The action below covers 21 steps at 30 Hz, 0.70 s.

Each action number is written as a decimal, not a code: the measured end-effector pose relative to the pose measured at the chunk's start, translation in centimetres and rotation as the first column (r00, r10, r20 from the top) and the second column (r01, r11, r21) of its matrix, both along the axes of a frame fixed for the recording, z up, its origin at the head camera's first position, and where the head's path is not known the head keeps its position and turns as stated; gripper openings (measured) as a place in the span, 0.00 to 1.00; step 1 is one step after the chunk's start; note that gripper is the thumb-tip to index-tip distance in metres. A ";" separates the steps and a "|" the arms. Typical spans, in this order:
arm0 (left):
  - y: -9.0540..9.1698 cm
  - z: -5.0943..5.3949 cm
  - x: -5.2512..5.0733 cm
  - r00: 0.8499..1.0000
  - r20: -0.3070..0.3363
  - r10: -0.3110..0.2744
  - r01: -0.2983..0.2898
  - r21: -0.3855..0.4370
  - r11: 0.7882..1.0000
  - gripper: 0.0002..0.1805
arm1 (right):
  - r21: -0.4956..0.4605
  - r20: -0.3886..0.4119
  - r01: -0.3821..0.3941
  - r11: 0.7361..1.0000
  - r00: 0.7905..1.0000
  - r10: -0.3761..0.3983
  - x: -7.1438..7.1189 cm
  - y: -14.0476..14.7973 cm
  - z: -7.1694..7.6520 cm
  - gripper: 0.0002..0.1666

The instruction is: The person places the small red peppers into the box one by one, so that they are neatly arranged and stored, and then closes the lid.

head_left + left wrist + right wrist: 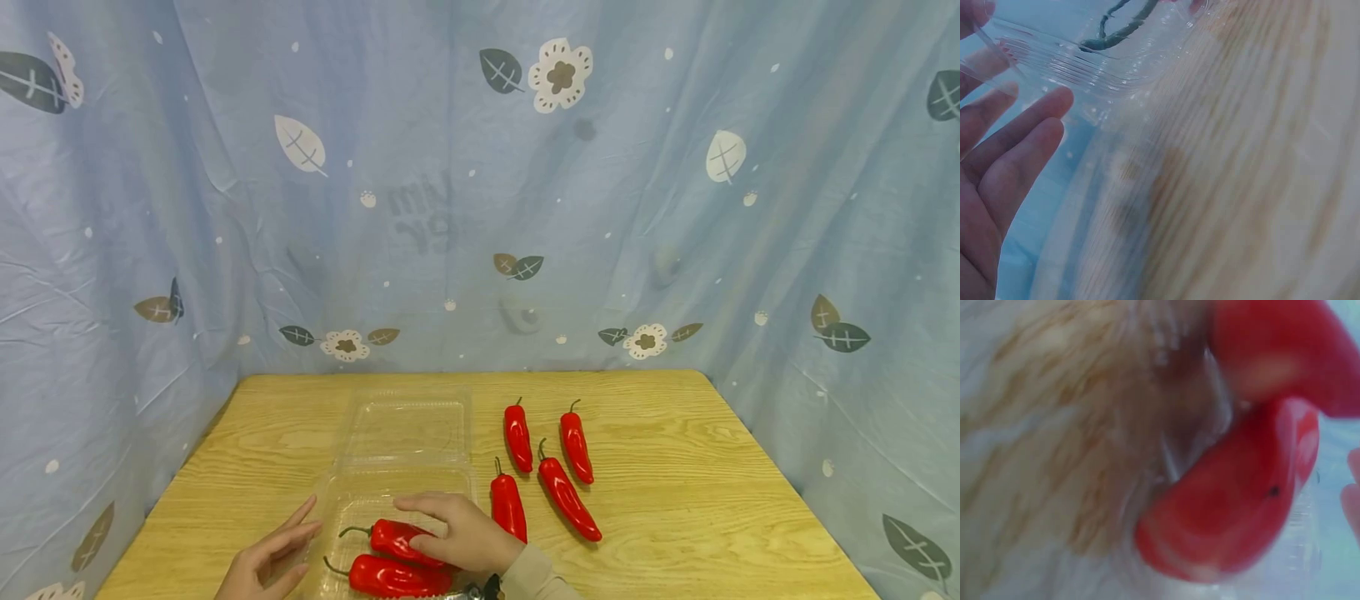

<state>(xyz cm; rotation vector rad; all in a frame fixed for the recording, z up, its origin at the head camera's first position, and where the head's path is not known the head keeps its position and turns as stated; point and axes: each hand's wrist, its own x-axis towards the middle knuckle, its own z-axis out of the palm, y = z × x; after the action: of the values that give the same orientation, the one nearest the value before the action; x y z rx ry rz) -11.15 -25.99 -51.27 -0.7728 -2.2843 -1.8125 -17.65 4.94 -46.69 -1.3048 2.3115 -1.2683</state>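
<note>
**Two red peppers in the clear box, four more on the table**

From far left to far right, as backdrop: a blue curtain (442, 208) printed with leaves and flowers. At left, over the wooden table (712, 500), the left hand (266, 560), holding nothing, fingers loosely extended and slightly spread, close beside a clear plastic box (367, 497); contact hard to tell. Lid (408, 427) folded back toward the curtain. Inside the box, side by side, stems to the left: nearer pepper (397, 577) and farther pepper (390, 537). Over the latter, the right hand (461, 533), index finger stretched out, thumb well apart from it; cannot tell whether touching or just above. Then a pale sleeve (536, 575). Right of the box, on bare wood, stems toward the curtain: third pepper (508, 504) near the right wrist, fourth pepper (517, 438) farther back, fifth pepper (568, 498) lying diagonally, sixth pepper (577, 447) rightmost at its stem end.
</note>
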 end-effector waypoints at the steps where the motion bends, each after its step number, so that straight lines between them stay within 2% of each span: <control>1: 0.0 0.0 0.0 1.000 -0.010 -0.004 0.004 0.003 1.000 0.22 | -0.029 0.028 0.006 1.000 1.000 -0.006 0.0 0.0 0.0 0.25; 4: 0.1 0.0 0.0 1.000 -0.024 -0.006 0.006 0.011 1.000 0.22 | -0.125 0.109 0.030 0.992 0.994 -0.016 0.2 0.1 0.0 0.24; 7: 0.2 0.0 0.0 0.999 -0.032 -0.001 0.002 0.013 1.000 0.22 | -0.211 0.147 0.052 0.976 0.989 -0.021 0.3 0.2 0.0 0.23; 10: 0.1 -0.1 0.0 0.999 -0.033 -0.003 0.004 0.017 1.000 0.22 | -0.260 0.144 0.068 0.963 0.989 -0.031 0.4 0.4 0.1 0.23; 17: 0.2 0.0 0.1 1.000 -0.001 0.001 -0.001 0.019 1.000 0.21 | -0.297 0.174 0.143 0.944 0.980 -0.093 0.3 2.0 1.0 0.24; 21: 0.3 0.1 0.1 1.000 0.002 0.009 -0.009 0.014 1.000 0.21 | -0.334 0.111 0.155 0.930 0.986 -0.124 -0.1 3.4 1.6 0.26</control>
<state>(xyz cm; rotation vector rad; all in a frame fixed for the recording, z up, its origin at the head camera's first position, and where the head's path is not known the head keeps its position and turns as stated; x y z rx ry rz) -11.07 -25.73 -51.13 -0.7577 -2.2705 -1.8234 -17.72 8.30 -45.08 -1.1620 2.2255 -1.8031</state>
